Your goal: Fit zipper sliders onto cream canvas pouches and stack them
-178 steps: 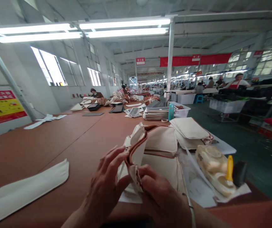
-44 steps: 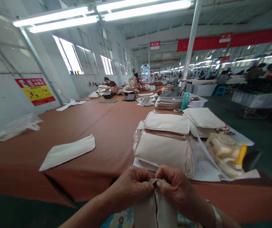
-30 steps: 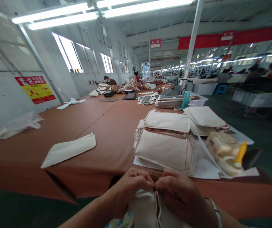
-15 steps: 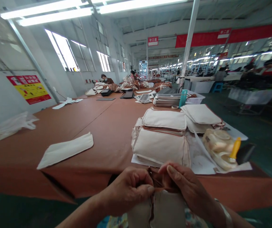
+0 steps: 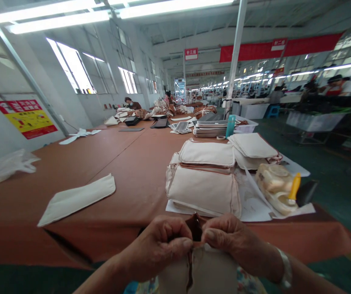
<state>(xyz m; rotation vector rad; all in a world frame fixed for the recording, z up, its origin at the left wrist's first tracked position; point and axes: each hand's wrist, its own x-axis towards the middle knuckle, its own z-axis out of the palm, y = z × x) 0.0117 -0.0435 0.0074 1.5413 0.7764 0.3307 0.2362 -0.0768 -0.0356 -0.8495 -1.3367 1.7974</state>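
At the table's front edge, a cream fabric bag piece [image 5: 214,269] with brown edging stands in front of my body, a dark slit running down its middle. My left hand [image 5: 166,241] pinches the top brown edge left of the slit, thumb against fingers. On the other side, my right hand [image 5: 233,241] pinches the same edge, its thumb pressed to the fingers. Between the two hands the brown inside shows. Just beyond lie stacked cream fabric pieces [image 5: 204,188] with brown edges.
A single cream panel [image 5: 79,198] lies left on the brown table [image 5: 132,163]. To the right are a cut plastic container [image 5: 273,179] and a yellow-handled brush [image 5: 294,188] on white paper. Farther back stand a turquoise holder [image 5: 230,125] and stacked panels. A person [image 5: 132,103] sits at the far end.
My right hand has come down and closed its fingers on the brown edge, nearer my left hand. The left hand keeps its pinch. The whole view has shifted slightly.
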